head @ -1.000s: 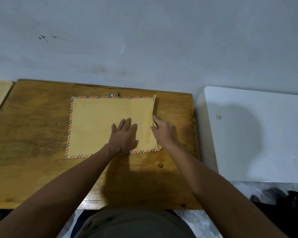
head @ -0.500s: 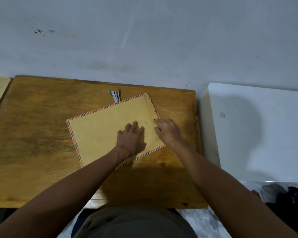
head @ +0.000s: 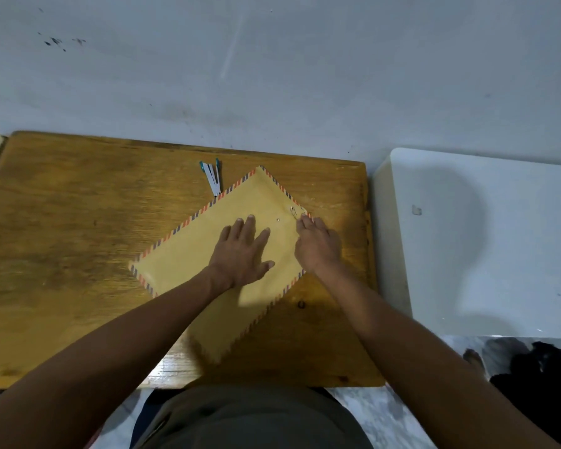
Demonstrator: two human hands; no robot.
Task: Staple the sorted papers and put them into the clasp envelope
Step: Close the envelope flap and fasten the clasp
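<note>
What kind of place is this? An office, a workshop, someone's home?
Probably a plain desk corner in a home or small office. A worn wooden table stands against a bare painted wall, with a brown clasp envelope and a small stapler on it, beside a white surface.

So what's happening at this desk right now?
A person is closing up a brown envelope with a striped border, lying slantwise on a wooden desk. The left hand presses flat on the envelope to hold it down, while the right hand works with its fingertips at the metal clasp near the flap edge. A small stapler lies just past the envelope's far edge. No loose papers are visible.
</note>
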